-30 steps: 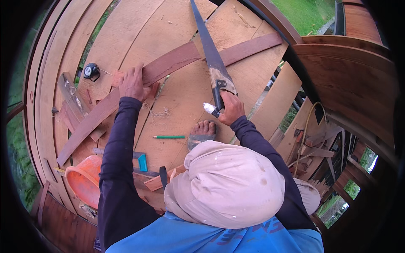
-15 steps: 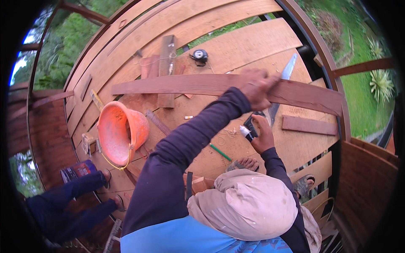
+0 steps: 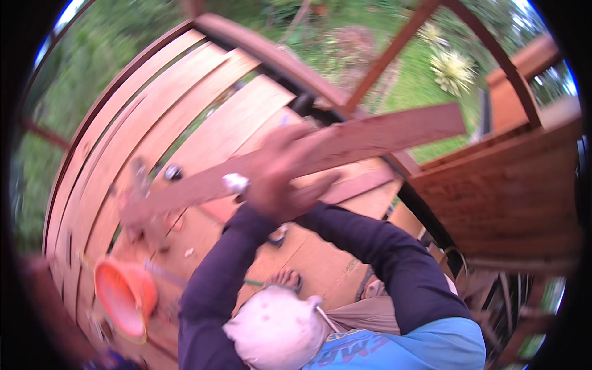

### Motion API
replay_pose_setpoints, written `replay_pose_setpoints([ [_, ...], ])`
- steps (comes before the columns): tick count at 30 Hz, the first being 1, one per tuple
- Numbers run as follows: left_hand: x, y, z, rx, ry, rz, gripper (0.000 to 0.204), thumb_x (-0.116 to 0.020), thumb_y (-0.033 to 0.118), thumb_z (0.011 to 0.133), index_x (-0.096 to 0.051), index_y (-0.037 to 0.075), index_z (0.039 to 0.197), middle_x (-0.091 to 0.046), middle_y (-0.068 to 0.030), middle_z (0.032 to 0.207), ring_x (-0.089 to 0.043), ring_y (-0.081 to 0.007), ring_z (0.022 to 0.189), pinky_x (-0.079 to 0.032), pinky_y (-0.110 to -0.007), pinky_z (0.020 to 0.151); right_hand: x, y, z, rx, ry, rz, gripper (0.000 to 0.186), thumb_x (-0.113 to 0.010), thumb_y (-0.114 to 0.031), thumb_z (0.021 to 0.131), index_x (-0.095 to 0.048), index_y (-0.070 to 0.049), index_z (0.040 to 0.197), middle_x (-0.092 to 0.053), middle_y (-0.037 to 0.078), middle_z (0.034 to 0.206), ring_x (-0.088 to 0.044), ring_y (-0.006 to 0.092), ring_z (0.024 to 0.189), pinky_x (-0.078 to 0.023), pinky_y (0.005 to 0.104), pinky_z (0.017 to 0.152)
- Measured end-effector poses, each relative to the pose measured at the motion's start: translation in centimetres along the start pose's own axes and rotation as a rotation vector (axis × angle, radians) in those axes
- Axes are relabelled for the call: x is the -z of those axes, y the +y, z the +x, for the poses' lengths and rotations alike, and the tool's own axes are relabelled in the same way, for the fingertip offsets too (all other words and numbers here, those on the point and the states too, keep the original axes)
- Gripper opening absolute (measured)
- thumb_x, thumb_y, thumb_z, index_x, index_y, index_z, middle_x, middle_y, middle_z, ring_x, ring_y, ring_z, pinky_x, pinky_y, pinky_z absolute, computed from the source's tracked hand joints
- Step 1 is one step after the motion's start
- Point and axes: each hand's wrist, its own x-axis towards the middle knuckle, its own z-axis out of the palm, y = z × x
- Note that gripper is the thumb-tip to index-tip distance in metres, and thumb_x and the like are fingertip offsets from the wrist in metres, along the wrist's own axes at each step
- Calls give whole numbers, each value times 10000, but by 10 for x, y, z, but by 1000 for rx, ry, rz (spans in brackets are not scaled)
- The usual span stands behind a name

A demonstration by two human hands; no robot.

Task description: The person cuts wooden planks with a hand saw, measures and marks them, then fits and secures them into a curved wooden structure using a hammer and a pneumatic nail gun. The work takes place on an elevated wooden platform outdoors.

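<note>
A long reddish-brown plank slants across the view, higher at its right end. My left hand is over its middle, blurred, with fingers spread and the thumb apart. I cannot tell whether it touches the wood. My right forearm crosses from the right and ends behind the left wrist, so the right hand's fingers are hidden. A blurred white-tipped thing sticks out beside the left hand. What holds it is hidden. A faint bluish sliver shows above the left fingers; the saw itself cannot be made out.
An orange bucket stands at lower left. A tape measure lies beyond the plank's left end. A shorter brown board lies under the plank at right. My bare foot rests on the slatted deck. Wooden panels rise at right.
The view has swung right. The plank now slants up to the right instead of lying nearly level. My left hand has opened from its grip; my right hand, seen with the saw before, is hidden.
</note>
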Motion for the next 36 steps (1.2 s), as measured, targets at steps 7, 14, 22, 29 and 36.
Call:
replay_pose_setpoints([
  [7, 45, -70, -189, 982, 105, -382, 335, -610, 311, 977, -647, 1, 853, -639, -63, 730, -597, -133, 670, -467, -249, 630, 27, -60, -11, -13, 121, 339, 490, -664, -279, 941, -521, -37, 1342, -612, 116, 1180, -678, 230, 965, -632, 362, 709],
  [14, 0, -104, -130, 721, 389, -1115, 596, -540, 535, 952, -550, 24, 1260, -658, -158, 1155, -673, -290, 937, -564, -419, 807, 62, -97, -34, -21, 63, 310, 501, -680, -356, 920, -554, -52, 1297, -631, 97, 1180, -682, 226, 984, -626, 379, 713],
  [22, 6, -76, 48, 394, 361, -1311, 470, -624, 404, 941, -600, 53, 1252, -635, -134, 1255, -624, -270, 1119, -525, -445, 953, 143, -174, -43, -73, -107, 96, 421, -655, -336, 935, -611, -44, 1235, -693, 108, 1063, -719, 183, 798, -621, 327, 646],
  [29, -7, -83, 221, 157, 151, -1397, 669, -604, 532, 898, -562, -44, 1236, -626, -221, 1187, -596, -353, 1127, -434, -522, 1052, 237, -140, -150, -383, 26, -191, 316, -622, -189, 958, -635, -49, 1240, -695, 71, 1072, -694, 139, 823, -595, 274, 692],
  [36, -130, -38, 263, 280, 507, -1186, 734, -462, 601, 933, -536, -47, 1269, -593, -245, 1243, -575, -386, 1140, -411, -545, 1063, 292, -61, -243, -233, 319, 94, 310, -455, 23, 954, -634, -45, 1198, -702, 78, 1068, -693, 144, 861, -598, 293, 676],
])
